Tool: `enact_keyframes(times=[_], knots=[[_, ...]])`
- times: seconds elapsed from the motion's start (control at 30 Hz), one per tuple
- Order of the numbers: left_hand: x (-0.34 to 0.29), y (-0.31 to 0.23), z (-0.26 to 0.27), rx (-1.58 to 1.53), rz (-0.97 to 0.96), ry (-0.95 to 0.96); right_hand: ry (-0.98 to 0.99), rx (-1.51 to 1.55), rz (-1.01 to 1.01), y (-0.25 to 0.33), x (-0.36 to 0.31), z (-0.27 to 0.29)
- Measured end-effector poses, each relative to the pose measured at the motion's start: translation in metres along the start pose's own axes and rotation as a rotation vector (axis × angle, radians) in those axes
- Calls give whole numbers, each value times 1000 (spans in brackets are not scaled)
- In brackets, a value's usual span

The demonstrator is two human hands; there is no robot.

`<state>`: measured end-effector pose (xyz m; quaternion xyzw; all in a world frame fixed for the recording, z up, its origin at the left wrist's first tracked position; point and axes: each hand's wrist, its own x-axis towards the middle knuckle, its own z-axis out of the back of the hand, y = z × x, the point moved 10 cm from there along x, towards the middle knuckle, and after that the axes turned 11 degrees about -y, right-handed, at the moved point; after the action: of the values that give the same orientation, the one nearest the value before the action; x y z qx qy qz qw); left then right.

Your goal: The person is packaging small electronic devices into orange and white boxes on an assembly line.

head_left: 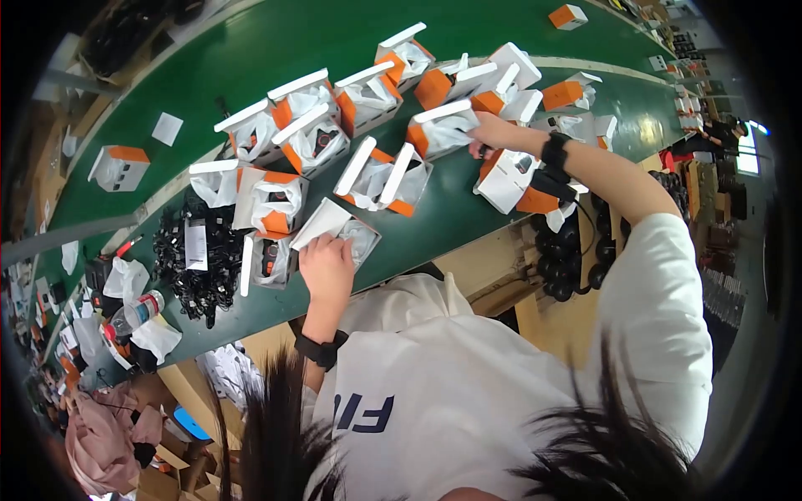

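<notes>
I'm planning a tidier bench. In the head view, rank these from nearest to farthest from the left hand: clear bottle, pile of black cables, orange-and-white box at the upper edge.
From the left hand:
1. Pile of black cables: just to its left.
2. Clear bottle: farther left, beyond the cables.
3. Orange-and-white box: far off, ahead and to the right.
</notes>
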<state>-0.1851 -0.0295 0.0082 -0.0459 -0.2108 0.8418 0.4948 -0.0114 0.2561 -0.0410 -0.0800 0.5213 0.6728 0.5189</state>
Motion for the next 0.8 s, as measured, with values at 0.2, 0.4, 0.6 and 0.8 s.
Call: enact_keyframes(times=[0.2, 0.4, 0.6, 0.8], knots=[[7, 19, -1, -82, 160, -74, 72, -459, -69, 10, -18, 34], [3, 4, 11, -84, -38, -125, 427, 17, 29, 92, -140, -47], [-7, -4, 12, -163, -219, -45, 448, 321, 436, 107, -143, -210], [-25, 15, 10, -400, -82, 19, 118, 17, 963, 124, -132, -255]])
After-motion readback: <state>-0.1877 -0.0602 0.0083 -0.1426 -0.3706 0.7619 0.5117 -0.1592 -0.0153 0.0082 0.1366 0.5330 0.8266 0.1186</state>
